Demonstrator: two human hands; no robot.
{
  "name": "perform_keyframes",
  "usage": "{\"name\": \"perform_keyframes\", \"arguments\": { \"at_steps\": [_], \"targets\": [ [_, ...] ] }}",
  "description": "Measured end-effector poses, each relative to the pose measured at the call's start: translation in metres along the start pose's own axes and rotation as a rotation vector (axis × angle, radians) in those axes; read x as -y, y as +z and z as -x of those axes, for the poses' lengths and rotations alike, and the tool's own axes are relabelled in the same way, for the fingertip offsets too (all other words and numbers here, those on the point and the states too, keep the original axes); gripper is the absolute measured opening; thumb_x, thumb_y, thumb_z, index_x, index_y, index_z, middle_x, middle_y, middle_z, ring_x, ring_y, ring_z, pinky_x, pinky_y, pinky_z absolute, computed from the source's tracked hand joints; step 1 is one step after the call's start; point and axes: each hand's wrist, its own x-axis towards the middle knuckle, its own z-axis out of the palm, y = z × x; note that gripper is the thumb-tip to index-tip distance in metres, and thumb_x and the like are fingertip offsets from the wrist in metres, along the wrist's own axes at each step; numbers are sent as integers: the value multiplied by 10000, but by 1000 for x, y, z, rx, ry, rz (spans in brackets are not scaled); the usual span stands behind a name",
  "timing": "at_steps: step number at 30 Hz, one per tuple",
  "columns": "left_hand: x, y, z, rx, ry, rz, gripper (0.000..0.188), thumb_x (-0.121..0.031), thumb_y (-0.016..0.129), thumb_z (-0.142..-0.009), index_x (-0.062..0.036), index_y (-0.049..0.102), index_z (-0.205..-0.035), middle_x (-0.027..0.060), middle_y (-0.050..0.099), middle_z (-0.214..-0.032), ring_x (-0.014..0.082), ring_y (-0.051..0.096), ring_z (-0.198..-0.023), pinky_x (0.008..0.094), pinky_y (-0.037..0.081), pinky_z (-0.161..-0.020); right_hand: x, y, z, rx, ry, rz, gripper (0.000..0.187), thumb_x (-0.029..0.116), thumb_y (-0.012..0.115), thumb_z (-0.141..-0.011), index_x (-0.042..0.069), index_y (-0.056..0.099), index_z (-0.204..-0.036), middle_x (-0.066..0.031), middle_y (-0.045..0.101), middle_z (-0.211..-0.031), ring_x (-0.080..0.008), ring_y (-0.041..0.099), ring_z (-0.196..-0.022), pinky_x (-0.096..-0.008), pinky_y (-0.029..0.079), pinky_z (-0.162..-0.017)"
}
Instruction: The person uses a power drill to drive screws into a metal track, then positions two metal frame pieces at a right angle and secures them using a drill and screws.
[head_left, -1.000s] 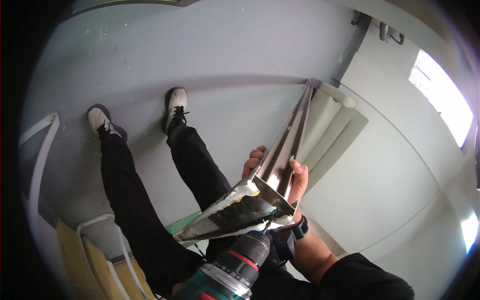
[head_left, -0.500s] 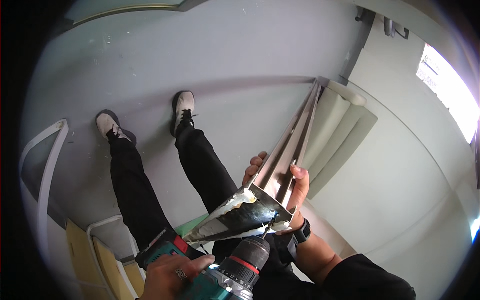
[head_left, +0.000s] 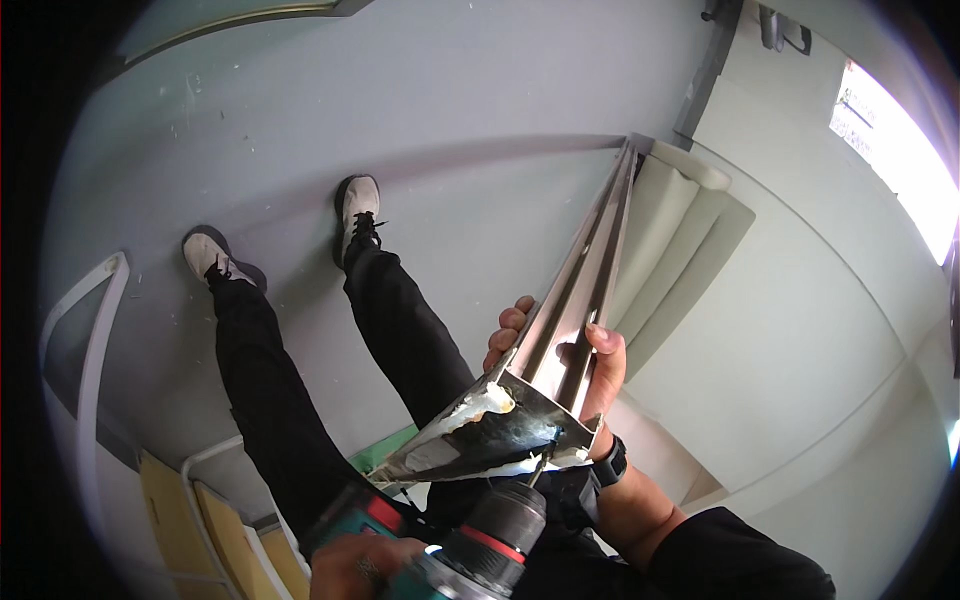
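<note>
My left hand (head_left: 365,562) is wrapped round a teal and black cordless drill (head_left: 487,530), slightly blurred at the lower edge. Its thin bit (head_left: 540,468) points up at the near end of a long metal profile (head_left: 568,350); the tip meets a small lit spot on the dark end face (head_left: 500,430). Ragged white and brownish residue clings to that end's edges. From below, my right hand (head_left: 605,365) cradles the grooved profile, thumb on its right side and fingers on its left. A dark watch is on the right wrist.
The profile's far end reaches toward a grey-green padded piece (head_left: 680,230) by the pale wall panel (head_left: 800,300). My feet in light shoes (head_left: 358,208) stand on the grey floor (head_left: 450,90). White metal frames (head_left: 95,330) and yellowish boards (head_left: 180,510) are at the left.
The drill has shifted slightly down and right, and its body is more blurred. My right hand stays round the profile. The whole view has moved a little.
</note>
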Motion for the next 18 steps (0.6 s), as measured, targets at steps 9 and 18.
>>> {"name": "perform_keyframes", "arguments": {
  "at_steps": [9, 18],
  "targets": [
    [27, 4, 0, -23, -283, 420, 377, -408, 491, -948, -61, 627, -1003, 87, 635, -862, 212, 618, -732, 358, 537, -666, -4, -4, -3, 0, 2, 24, 574, 456, 586, -740, 35, 535, -1126, -155, 565, -1064, -303, 567, -990, -449, 499, -850],
    [13, 34, -14, -244, -445, 671, 345, -382, 503, -937, -90, 598, -782, 62, 572, -665, 226, 561, -547, 376, 503, -522, 0, -11, -10, 13, -3, 16, 580, 458, 599, -743, 33, 541, -1133, -143, 574, -1072, -301, 572, -982, -441, 502, -846]
  ]
}}
